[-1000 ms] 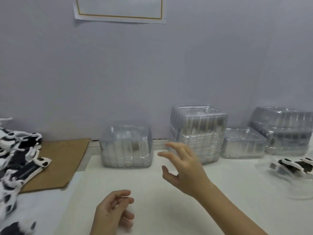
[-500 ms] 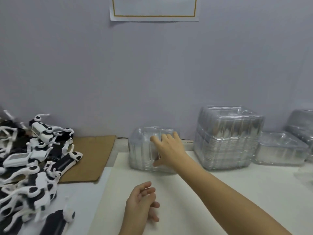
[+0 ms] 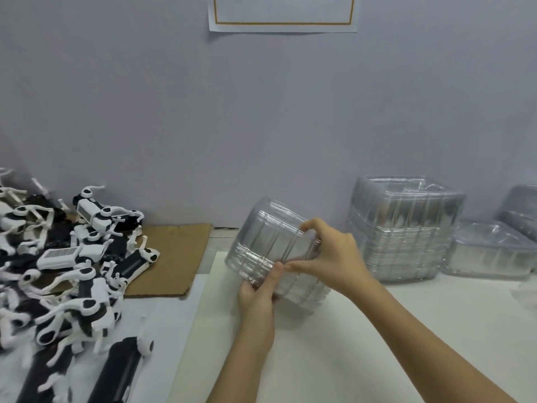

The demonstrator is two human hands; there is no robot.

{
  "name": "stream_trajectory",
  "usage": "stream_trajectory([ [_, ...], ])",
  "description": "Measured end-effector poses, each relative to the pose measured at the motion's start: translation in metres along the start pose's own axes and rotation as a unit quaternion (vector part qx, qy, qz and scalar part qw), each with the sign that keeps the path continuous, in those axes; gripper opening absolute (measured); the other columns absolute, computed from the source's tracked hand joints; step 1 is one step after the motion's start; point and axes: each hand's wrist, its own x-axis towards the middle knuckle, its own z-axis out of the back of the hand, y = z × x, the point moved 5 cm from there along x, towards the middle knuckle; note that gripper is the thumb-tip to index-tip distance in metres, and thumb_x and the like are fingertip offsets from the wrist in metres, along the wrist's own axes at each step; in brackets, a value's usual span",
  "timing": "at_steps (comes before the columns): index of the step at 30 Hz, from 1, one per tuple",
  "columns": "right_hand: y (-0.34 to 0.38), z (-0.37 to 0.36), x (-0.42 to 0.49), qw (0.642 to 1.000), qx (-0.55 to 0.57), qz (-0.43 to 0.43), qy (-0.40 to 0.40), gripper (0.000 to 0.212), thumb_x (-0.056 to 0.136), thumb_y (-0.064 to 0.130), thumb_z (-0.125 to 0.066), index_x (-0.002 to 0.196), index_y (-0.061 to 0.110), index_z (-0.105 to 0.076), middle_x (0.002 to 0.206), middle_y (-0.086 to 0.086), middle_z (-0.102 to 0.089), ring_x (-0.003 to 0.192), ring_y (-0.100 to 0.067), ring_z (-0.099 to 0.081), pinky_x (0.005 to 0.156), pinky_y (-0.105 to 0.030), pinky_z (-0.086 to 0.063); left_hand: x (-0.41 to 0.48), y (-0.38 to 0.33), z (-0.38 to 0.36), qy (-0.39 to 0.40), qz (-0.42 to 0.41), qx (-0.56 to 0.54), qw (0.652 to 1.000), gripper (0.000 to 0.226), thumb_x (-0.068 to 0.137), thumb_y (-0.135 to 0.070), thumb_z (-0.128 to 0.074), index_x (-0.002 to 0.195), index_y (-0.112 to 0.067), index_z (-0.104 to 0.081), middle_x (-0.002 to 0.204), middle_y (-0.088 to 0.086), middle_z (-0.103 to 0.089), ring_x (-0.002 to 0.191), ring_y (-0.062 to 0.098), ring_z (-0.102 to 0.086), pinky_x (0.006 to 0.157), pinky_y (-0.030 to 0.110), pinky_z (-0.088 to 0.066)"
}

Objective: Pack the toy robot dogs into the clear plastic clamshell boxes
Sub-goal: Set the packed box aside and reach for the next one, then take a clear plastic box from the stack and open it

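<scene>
Head view: both hands meet at the middle of the counter (image 3: 171, 309) on 1 small stack of clear clamshell boxes (image 3: 270, 237). The stack is tilted, its closed top leaning away toward the wall and to the left. Its near lower edge is low over a cream sheet (image 3: 319, 344) spread on the counter. Whether that edge touches the sheet cannot be told.

The left grip (image 3: 257, 295) grasps the stack from below at its near corner. Its thumb is pressed flat against the layered rims and its other fingers are hidden under the plastic. The right grip (image 3: 331, 257) grasps the same stack from the right side. Its forefinger is hooked over the upper ribbed wall and its thumb is laid along the rims, tip to tip with the left thumb.

The toy robot dogs (image 3: 72, 257), black and white, lie in a loose heap on the left of the counter, well apart from the hands. Some of them rest on a sheet of brown cardboard (image 3: 174, 251).

To the right stands a taller stack of clear boxes (image 3: 404, 228), with 1 low clear box (image 3: 491, 251) just beside it. More clear boxes (image 3: 520, 207) sit at the right edge of the view. A paper notice (image 3: 283, 13) with a thin gold border hangs on the grey wall above.
</scene>
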Motion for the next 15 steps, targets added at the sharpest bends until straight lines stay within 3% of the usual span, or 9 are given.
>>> stream_trajectory([
  [4,0.0,0.003,0.004,0.997,-0.073,-0.002,0.04,0.091,0.053,0.069,-0.079,0.129,0.036,-0.04,0.11,0.021,-0.056,0.109,-0.008,-0.056,0.087,-0.03,-0.023,0.014,-0.004,-0.009,-0.047,-0.043,0.013,0.998,0.037,0.073,-0.02,-0.078,0.103,-0.001,-0.066,0.083,0.006,-0.074,0.069,0.012,-0.069,0.06,0.017,-0.053],
  [8,0.0,0.005,0.018,0.993,-0.083,-0.021,0.078,0.092,0.05,0.061,-0.087,0.125,0.033,-0.041,0.08,0.022,-0.052,0.088,-0.009,-0.052,0.091,-0.033,-0.031,0.024,-0.001,-0.006,-0.066,-0.054,0.042,0.996,0.037,0.07,-0.022,-0.081,0.098,-0.001,-0.069,0.067,-0.005,-0.07,0.054,0.001,-0.061,0.052,0.013,-0.047],
  [12,0.002,0.001,0.025,0.993,-0.06,-0.049,0.09,0.083,0.051,0.054,-0.09,0.121,0.033,-0.05,0.09,0.011,-0.057,0.094,-0.015,-0.051,0.088,-0.03,-0.036,0.025,0.013,0.009,-0.088,-0.036,0.053,0.994,0.051,0.062,-0.035,-0.081,0.1,-0.003,-0.068,0.065,-0.007,-0.069,0.054,0.001,-0.061,0.052,0.014,-0.048],
  [15,0.016,-0.011,0.03,0.986,-0.107,-0.025,0.129,0.079,0.057,0.053,-0.088,0.124,0.032,-0.051,0.096,0.008,-0.058,0.096,-0.016,-0.049,0.082,-0.028,-0.027,0.022,0.026,0.025,-0.117,0.001,0.043,0.992,0.053,0.057,-0.044,-0.082,0.092,-0.006,-0.069,0.065,-0.005,-0.069,0.056,0.006,-0.062,0.059,0.02,-0.05],
])
